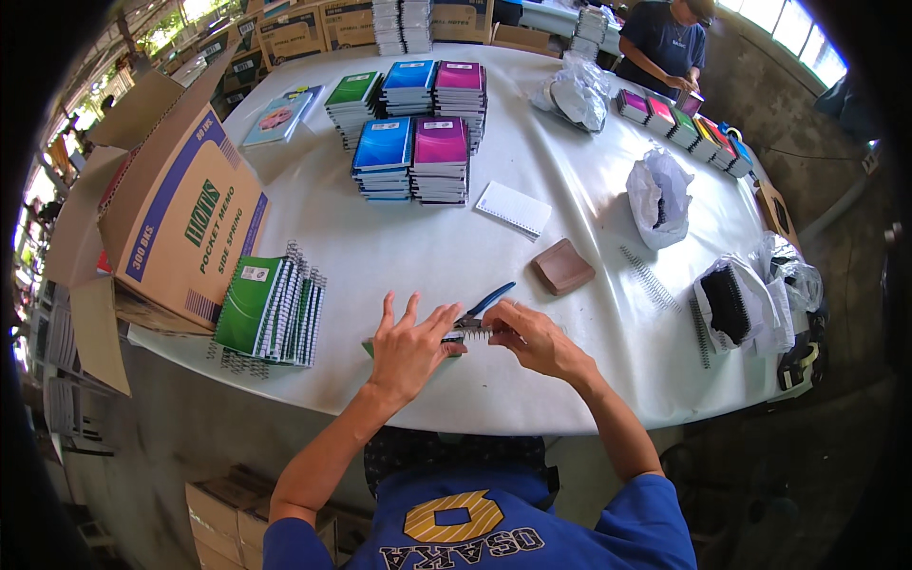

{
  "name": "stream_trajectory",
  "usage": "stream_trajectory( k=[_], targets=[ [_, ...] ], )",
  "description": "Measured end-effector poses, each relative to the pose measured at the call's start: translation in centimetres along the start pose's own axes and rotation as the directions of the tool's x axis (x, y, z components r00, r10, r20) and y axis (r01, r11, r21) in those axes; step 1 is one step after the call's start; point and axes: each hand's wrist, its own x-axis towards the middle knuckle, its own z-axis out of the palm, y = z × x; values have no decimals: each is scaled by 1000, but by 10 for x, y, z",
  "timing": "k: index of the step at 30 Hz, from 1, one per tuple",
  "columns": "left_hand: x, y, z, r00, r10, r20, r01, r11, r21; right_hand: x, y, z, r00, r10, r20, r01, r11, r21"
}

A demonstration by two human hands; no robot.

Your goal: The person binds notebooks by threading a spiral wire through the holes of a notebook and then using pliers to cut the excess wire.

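A small green-covered notebook (456, 350) lies at the table's near edge, mostly hidden under my left hand (407, 353). The fingers of that hand are stretched and spread, with the thumb resting by the notebook's edge. A metal spiral binding wire (481, 333) runs along its far edge. My right hand (532, 339) is closed in a pinch at the wire's right end. Blue-handled pliers (490, 298) lie just beyond, between both hands, their jaws partly hidden. To the left stands a stack of green spiral notebooks (256, 299), wires sticking out.
An open cardboard box (185, 214) stands at left. Stacked blue notebooks (384, 144) and purple ones are farther back. A brown tray (562, 267), white notepad (513, 209), loose spiral wire (650, 277) and a bag of black coils (730, 302) lie around. Another person (662, 47) works at far right.
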Motion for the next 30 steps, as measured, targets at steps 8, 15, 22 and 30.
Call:
stream_trajectory(
  k=[8, 15, 22, 30],
  targets=[
    [9, 6, -18, 946, -62, 318, 134, 969, -208, 1, -8, 9, 962, -253, -98, 203, 910, -361],
    [4, 0, -15, 967, 3, 256, 54, 975, -214, 5, -13, 8, 999, -46, -21, 44, 992, -117],
    [3, -5, -18, 882, 160, 444, -96, 982, -164, -6, 93, -60, 856, 337, -393, -510, 672, -537],
    [-14, -30, -26, 987, -7, 159, 8, 1000, -6, 44, 16, -45, 859, -75, 507, -103, 944, 314]
  ],
)
